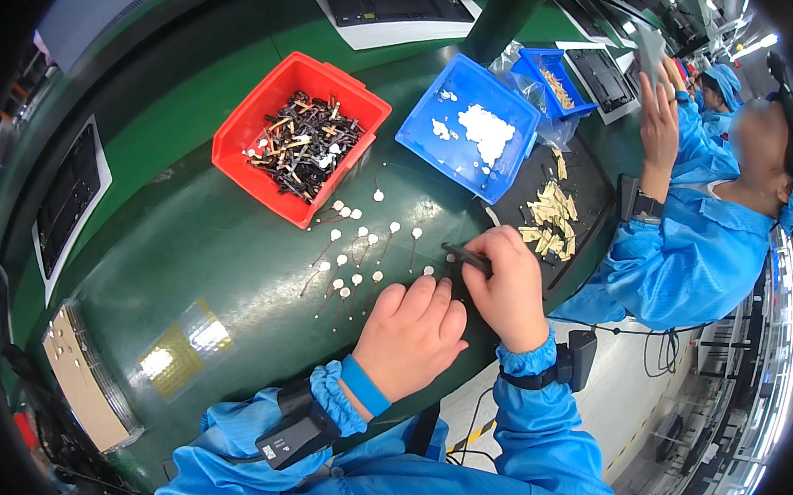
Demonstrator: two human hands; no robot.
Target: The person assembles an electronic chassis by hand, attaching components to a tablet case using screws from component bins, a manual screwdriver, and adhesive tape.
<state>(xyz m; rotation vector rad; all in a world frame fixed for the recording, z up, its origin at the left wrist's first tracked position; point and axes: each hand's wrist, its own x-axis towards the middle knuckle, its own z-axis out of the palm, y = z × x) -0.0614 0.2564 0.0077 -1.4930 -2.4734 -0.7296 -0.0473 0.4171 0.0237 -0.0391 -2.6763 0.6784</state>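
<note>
Likely working white discs (pixel 394 226) with thin tails, lying on green desk (pixel 259 266) between red bin (pixel 255 153) and left hand (pixel 414 330). Pinching black pen-like tool (pixel 467 255) in grip of right hand (pixel 512 289). Holding left fingers by a disc; can't tell if pinching. Probably calling next for steady disc, careful tool aim.

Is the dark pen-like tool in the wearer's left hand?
No, the right hand holds the dark pen-like tool.

We see a matt black tool (pixel 468 258), smooth plastic red bin (pixel 251 128) and blue bin (pixel 423 137), glossy worktop (pixel 259 271) and wrinkled cloth sleeves (pixel 535 424).
</note>
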